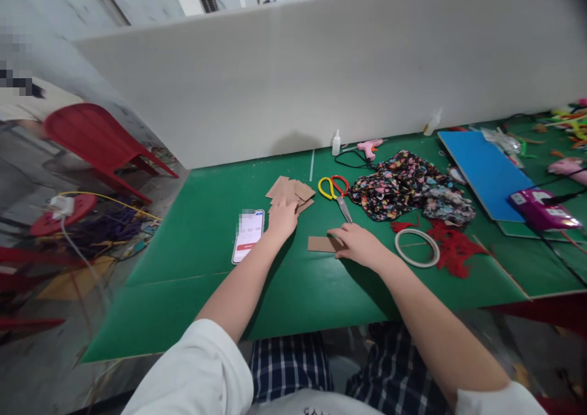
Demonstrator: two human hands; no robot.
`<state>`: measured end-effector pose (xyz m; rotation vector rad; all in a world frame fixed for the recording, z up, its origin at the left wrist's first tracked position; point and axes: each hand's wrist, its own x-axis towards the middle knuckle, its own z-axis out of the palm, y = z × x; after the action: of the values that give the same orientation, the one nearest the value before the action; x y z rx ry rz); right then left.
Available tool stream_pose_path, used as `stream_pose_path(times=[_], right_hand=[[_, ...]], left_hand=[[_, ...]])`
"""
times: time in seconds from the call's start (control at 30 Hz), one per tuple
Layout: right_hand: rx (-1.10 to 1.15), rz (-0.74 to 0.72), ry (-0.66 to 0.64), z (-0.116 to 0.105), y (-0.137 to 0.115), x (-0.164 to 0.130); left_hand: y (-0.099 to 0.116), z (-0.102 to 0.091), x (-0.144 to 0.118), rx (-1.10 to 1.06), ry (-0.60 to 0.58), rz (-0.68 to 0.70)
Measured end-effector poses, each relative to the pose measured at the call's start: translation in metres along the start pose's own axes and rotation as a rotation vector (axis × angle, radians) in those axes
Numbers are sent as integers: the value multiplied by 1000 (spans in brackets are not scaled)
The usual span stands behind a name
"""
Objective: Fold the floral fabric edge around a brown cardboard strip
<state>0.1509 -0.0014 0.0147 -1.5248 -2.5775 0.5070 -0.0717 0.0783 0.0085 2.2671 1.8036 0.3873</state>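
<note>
On the table (160, 305), the right hand (355, 244) should lightly steady the cardboard strip (318, 244), the left hand (283, 216) its pile (287, 189) (finger grip I cannot tell).

The card (317, 244) is a plain brown cardboard rectangle, lying level with its long sides running left to right. Its right end sits within the right fingers (338, 233), the thumb near its closer long edge; the rest juts out bare to their left. The pile (285, 189) is made of similar brown pieces, overlapping loosely at mixed angles, corners sticking out in several directions. The left fingers (290, 207) rest on its near part; most of it spreads beyond them, with a few pieces fanning out to their right.
</note>
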Motion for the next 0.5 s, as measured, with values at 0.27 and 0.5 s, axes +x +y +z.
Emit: stream_pose_path(times=[0.27, 0.5], right_hand=[[78, 39, 47, -4, -2, -3], [51, -57, 163, 5, 7, 2]], left_hand=[[10, -6, 12, 21, 45, 76], [43, 20, -65, -88, -118, 381]])
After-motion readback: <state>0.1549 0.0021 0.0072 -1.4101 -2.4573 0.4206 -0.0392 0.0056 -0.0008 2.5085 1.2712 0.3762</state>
